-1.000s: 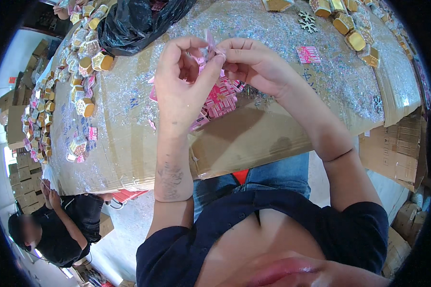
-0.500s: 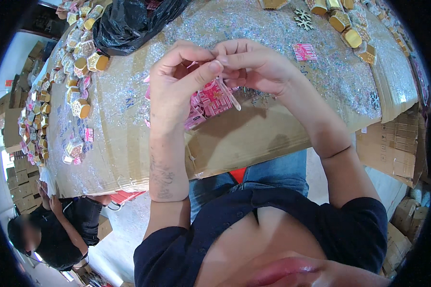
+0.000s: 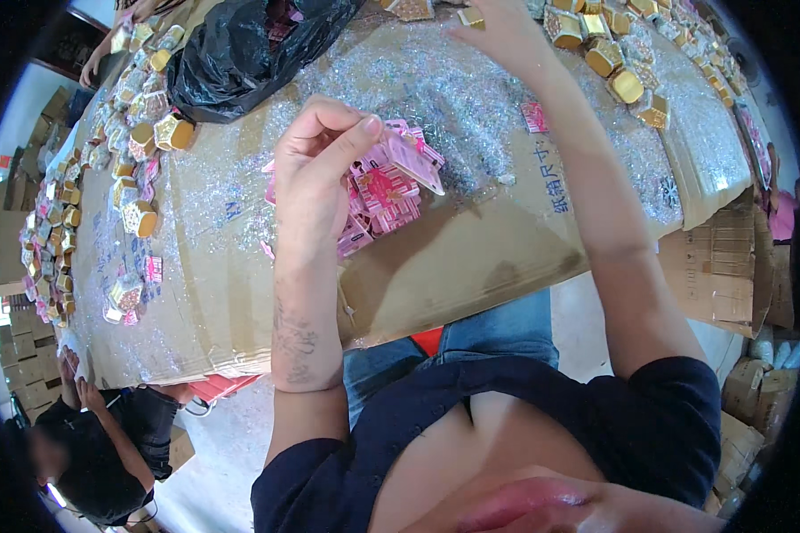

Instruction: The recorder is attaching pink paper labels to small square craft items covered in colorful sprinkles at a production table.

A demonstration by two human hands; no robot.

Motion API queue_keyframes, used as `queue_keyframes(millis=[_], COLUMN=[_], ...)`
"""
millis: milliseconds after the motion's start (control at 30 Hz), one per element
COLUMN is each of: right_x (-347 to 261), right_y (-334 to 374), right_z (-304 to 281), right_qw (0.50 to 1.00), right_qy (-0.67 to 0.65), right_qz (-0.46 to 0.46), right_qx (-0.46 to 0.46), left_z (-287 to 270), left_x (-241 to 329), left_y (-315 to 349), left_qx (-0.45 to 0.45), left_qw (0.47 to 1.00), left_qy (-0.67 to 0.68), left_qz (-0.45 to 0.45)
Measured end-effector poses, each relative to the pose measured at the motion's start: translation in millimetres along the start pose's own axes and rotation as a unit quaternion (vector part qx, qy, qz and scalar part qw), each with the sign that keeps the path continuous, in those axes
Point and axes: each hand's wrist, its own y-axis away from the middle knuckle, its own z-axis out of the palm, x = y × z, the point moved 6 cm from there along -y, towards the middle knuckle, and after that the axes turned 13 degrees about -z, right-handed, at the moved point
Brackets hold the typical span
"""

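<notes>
My left hand (image 3: 324, 155) is closed, thumb and forefinger pinching a small pink card (image 3: 415, 167) that tilts down to the right. Right below it lies a pile of pink printed cards (image 3: 378, 209) on the cardboard-covered table (image 3: 471, 240). My right hand (image 3: 507, 40) is stretched to the far side of the table, thumb held apart from the fingers. Some of its fingers are cut off by the upper edge. Close to its thumb is a small gold-based ornament (image 3: 473, 18). I see nothing gripped in this hand.
A black plastic bag (image 3: 209, 80) stands at the far left. Glittery gold-based ornaments (image 3: 138, 218) line the left side, and more (image 3: 627, 86) sit at the far right. Loose glitter covers the tabletop. A person in black (image 3: 107, 462) is at the lower left; boxes (image 3: 711, 275) stand right.
My right hand has left my left hand and reached away to the far side of the table. The left hand still pinches the pink card. The view has shifted slightly.
</notes>
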Motion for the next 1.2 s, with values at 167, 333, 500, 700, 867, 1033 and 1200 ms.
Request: queue_keyframes(millis=[167, 333, 500, 700, 867, 1033, 1200], right_x=[75.6, 23.0, -68.3, -111.8, -118.4, -119.0, -124.0], right_y=[13.5, -12.6, -6.2, -3.3, -2.8, 1.2, -5.6], right_z=[9.1, 15.9, 48.2, 51.9, 51.6, 51.7, 45.2], right_qw=[0.917, 0.925, 0.714, 0.626, 0.619, 0.615, 0.643], right_qy=[0.249, 0.174, -0.505, -0.567, -0.544, -0.532, -0.519], right_qz=[0.055, 0.27, 0.484, 0.525, 0.555, 0.57, 0.545], right_qx=[-0.308, -0.202, 0.035, 0.106, 0.111, 0.115, 0.138], left_z=[10.1, 2.1, -0.5, 4.7, 4.9, 8.0, 5.6], left_x=[0.6, -1.3, -1.2, 1.6, 2.3, 3.4, 4.9], left_y=[-3.3, -0.6, -0.1, 2.0, 3.4, 5.9, 5.1], left_qx=[-0.01, 0.026, 0.068, 0.057, 0.045, 0.029, 0.051], left_qw=[1.0, 0.999, 0.99, 0.98, 0.987, 0.992, 0.963], left_qy=[0.006, -0.017, -0.127, -0.187, -0.153, -0.122, -0.258], left_qz=[-0.011, -0.027, -0.004, 0.029, 0.024, 0.015, 0.052])
